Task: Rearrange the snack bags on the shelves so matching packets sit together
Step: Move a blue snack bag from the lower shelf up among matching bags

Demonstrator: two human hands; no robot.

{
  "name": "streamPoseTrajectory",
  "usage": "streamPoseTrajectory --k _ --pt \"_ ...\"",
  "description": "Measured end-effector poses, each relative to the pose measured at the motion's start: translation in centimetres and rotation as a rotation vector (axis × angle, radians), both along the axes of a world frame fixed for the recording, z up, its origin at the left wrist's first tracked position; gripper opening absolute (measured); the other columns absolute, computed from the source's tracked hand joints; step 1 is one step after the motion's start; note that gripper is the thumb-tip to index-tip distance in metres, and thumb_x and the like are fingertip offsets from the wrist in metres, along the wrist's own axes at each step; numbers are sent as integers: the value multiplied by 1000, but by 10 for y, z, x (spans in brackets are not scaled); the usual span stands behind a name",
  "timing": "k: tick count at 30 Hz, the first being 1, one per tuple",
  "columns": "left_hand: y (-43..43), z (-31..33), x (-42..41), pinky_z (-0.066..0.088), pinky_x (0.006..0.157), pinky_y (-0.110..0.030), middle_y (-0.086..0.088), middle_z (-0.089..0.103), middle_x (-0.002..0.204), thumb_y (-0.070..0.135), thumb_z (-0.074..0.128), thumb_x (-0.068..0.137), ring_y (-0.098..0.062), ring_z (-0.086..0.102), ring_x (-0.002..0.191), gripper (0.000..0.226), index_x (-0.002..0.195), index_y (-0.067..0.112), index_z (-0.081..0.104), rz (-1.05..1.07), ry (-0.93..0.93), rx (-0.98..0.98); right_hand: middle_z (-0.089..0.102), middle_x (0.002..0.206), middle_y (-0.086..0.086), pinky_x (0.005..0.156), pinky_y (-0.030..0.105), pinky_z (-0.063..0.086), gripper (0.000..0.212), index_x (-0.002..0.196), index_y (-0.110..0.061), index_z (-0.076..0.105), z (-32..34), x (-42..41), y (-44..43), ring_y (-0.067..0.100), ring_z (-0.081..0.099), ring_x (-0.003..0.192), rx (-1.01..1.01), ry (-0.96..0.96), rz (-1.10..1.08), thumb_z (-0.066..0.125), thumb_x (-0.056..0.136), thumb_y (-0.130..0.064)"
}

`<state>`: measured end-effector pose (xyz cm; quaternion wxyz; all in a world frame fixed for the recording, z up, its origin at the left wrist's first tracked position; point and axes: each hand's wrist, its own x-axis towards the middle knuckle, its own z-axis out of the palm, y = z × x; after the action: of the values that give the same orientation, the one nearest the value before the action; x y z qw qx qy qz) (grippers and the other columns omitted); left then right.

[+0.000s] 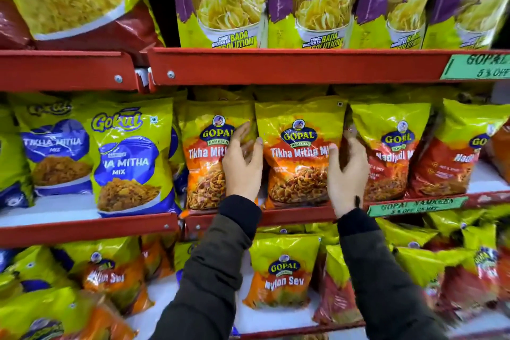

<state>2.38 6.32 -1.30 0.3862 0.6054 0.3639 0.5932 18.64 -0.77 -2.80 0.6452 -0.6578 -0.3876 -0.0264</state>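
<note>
Head: hands [296, 171] flank glossy packet [299, 152]

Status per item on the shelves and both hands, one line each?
left hand: open, fingers spread on the left edge of the centre Tikha Mitha bag.
right hand: open, against that bag's right edge.
centre Tikha Mitha bag: upright on the middle shelf, between both hands.
left Tikha Mitha bag: upright, partly behind the left hand.
Nadiyadi bags: upright, leaning.
Gokul bags: upright.
Nylon Sev bag: upright on the lower shelf.

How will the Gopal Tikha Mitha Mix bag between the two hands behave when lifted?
The Tikha Mitha Mix bag looks puffed, so probably light and squashy. Its glossy film may be slippery. Standing on a narrow base between the left hand and right hand, it could tip.
</note>
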Motion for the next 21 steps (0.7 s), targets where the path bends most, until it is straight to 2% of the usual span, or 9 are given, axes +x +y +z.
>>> streamPoseTrajectory --k 2,5,7,9,11,14,17,18,21 --pt "-21 -17 -17 47 79 0 4 60 133 20 57 98 -4 61 112 33 131 20 55 15 -11 36 53 142 4 110 25 36 40 139 -14 52 -18 -24 -17 14 47 133 14 -85 11 53 101 -27" --pt "-48 -47 -46 50 76 -6 6 66 125 19 56 98 3 64 106 25 122 21 60 51 -8 43 56 125 -13 104 13 36 28 128 -22 57 -45 -62 -37 -7 49 120 6 -110 106 55 100 -22" --pt "-63 -73 -69 55 76 -12 7 67 122 20 56 98 -2 66 103 22 119 23 62 88 24 6 58 119 -17 97 7 38 24 124 -25 59 -68 -88 -47 -18 49 111 -34 -86 199 55 100 -23" --pt "-75 -99 -93 57 73 -17 8 68 119 21 55 98 -9 67 99 20 116 24 63 121 69 -45 62 116 -10 84 11 46 24 124 -24 61 -95 -113 -54 -7 58 101 -95 -47 294 54 101 -24" --pt "-81 -127 -115 53 69 -14 8 69 114 20 55 98 -7 66 94 20 116 23 64 152 112 -115 65 113 -6 75 15 50 23 123 -23 62 -126 -133 -56 3 62 96 -178 -36 375 53 101 -22" --pt "-75 -172 -147 51 74 -9 4 68 112 15 53 99 3 64 96 21 117 17 64 161 208 -239 68 110 -2 79 24 53 23 121 -18 64 -175 -155 -48 10 65 91 -367 33 471 55 100 -21" --pt "-47 -213 -169 42 82 -5 -7 66 128 17 48 101 -20 61 120 26 123 13 61 165 249 -478 67 105 -2 82 31 51 27 125 -10 62 -211 -171 -25 10 61 87 -588 193 568 56 99 -14" --pt "-36 -224 -174 38 88 -8 -10 61 135 18 46 102 -26 56 127 30 129 11 58 152 228 -581 65 107 -1 85 30 48 30 128 -7 60 -222 -174 -16 13 59 90 -660 253 585 55 99 -13" --pt "-3 -252 -186 34 96 -17 -9 49 147 23 40 104 -25 45 136 41 141 6 46 107 190 -878 57 102 5 88 25 36 37 131 0 55 -253 -181 18 17 52 99 -883 503 593 52 101 -23"
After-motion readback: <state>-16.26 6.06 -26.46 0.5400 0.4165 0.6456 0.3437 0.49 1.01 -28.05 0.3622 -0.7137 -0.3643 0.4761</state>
